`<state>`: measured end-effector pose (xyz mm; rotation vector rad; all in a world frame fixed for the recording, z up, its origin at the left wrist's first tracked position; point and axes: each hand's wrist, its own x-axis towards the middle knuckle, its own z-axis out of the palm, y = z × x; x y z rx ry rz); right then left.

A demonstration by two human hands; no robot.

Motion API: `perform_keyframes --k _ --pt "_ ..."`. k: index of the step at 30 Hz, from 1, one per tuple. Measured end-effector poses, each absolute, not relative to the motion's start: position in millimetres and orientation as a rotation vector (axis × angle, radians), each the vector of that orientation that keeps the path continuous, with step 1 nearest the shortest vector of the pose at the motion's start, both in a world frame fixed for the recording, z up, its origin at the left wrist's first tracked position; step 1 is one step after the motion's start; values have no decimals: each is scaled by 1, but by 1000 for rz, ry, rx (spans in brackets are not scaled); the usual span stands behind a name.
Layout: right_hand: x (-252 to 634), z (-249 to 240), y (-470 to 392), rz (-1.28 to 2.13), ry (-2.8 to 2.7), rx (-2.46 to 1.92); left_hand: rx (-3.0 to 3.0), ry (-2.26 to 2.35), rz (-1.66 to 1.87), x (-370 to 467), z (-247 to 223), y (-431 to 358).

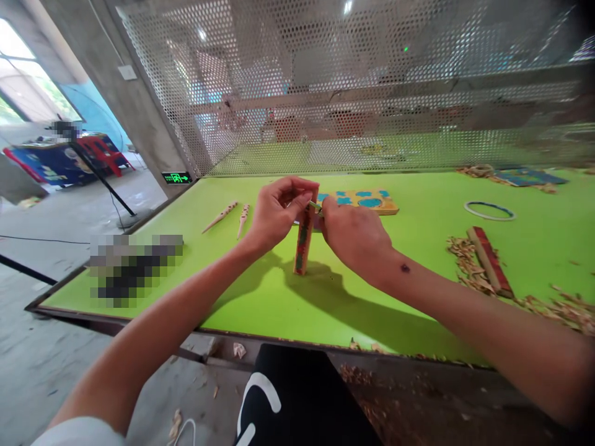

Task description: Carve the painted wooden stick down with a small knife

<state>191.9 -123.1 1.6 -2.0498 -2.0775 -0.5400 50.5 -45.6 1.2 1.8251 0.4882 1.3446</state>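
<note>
A narrow wooden strip [303,244] with dark and red markings stands nearly upright over the green table, its lower end at the tabletop. My left hand [279,207] is closed around its upper part, thumb in front. My right hand [352,232] is closed on a small tool [317,207], whose thin metal end meets the strip near my left thumb. Most of the tool is hidden in my fingers. Behind my right hand lies a yellow board [388,204] with blue patches.
Two carved pointed sticks [222,215] lie to the left on the green table [260,310]. To the right are a ring [489,210], a reddish wooden block [490,261] and wood shavings [467,266]. A perforated metal screen [325,93] rises behind the table.
</note>
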Motion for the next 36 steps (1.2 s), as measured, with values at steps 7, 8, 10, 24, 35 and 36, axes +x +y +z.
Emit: perform_keyframes --k 7,8,10,24,35,36 --pt "192 -3 -118 -442 -2059 -1992 1807 529 1345 51 2 -46" --pt "192 -3 -117 -436 -2057 -1990 1811 527 1338 50 2 -46" --pt "193 -4 -117 -416 -2055 -1980 1815 514 1309 48 1 -47" --pt "224 -32 -100 -278 -1905 -1868 1581 524 738 36 -26 -46" --pt "235 -35 -95 -172 -1746 -1534 1690 568 799 35 -26 -44" --pt "235 -35 -95 -159 -1731 -1510 1697 569 801 35 -26 -45"
